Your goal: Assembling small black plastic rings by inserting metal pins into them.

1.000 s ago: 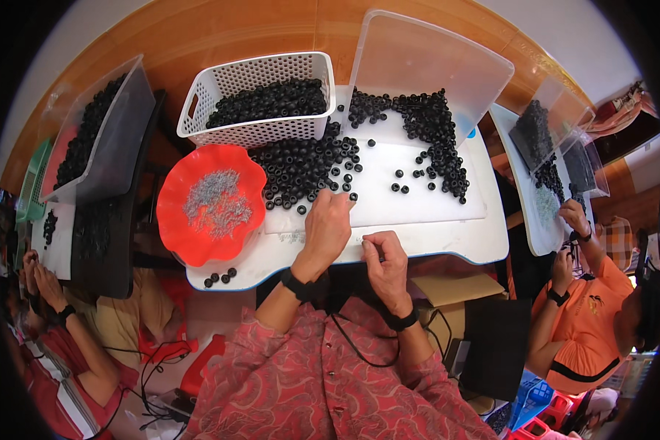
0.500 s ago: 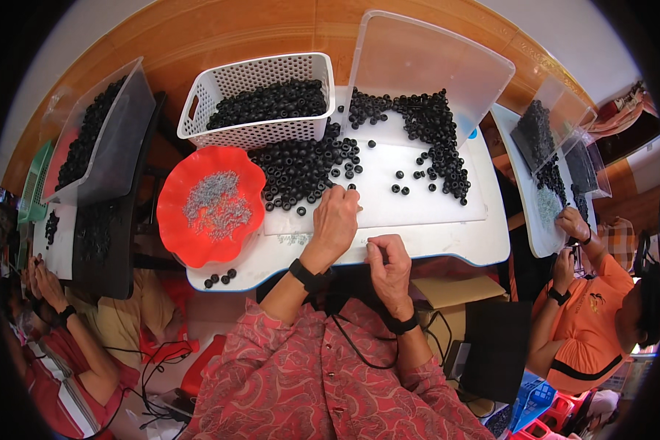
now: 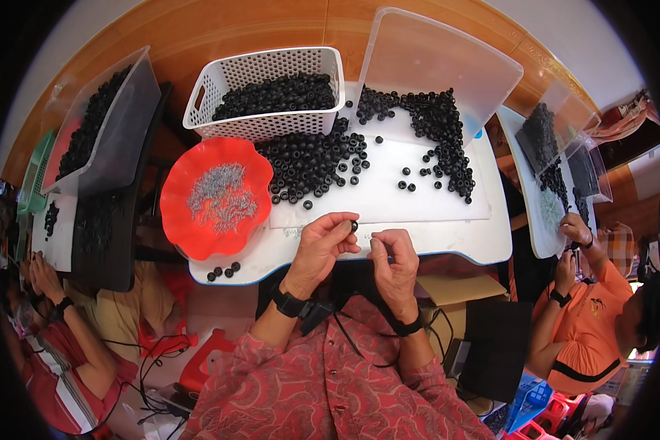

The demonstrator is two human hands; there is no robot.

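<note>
A: Black rubber-looking rings everywhere, head view. Left hand (image 3: 321, 246) pinches one small black ring (image 3: 354, 226) at its fingertips, just below the near edge of the white board (image 3: 389, 202). Right hand (image 3: 393, 257) sits beside it, fingers curled tight; whether it holds a part, I cannot tell.

B: Progress?

A: Early, by my judgement. A big loose heap of rings (image 3: 312, 161) covers the board's far left, and a second heap (image 3: 440, 128) trails along its far right. The white basket (image 3: 271, 92) beyond the board is full. Left of the board, the red dish (image 3: 216, 198) holds small grey metal bits. A few rings (image 3: 224, 271) lie near the dish.

B: Surroundings?

A: White table (image 3: 462, 246), wooden wall behind. Other people work at trays either side of the board.
</note>
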